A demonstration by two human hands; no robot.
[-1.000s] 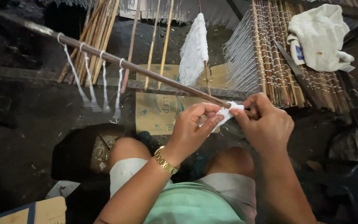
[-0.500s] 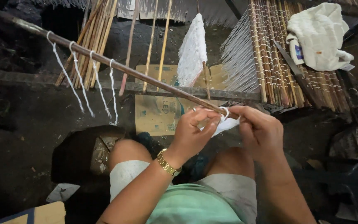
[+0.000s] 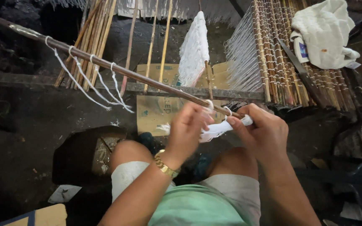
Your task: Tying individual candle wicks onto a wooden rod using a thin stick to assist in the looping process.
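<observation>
Pinch grips, both hands (image 3: 231,129) on white string (image 3: 214,130)

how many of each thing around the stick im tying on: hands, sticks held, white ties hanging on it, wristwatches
hands: 2, left hand and right hand
long brown stick held: 1
white string ties hanging on it, apart from the string at the hands: 4
gold wristwatch: 1
total: 8
</observation>
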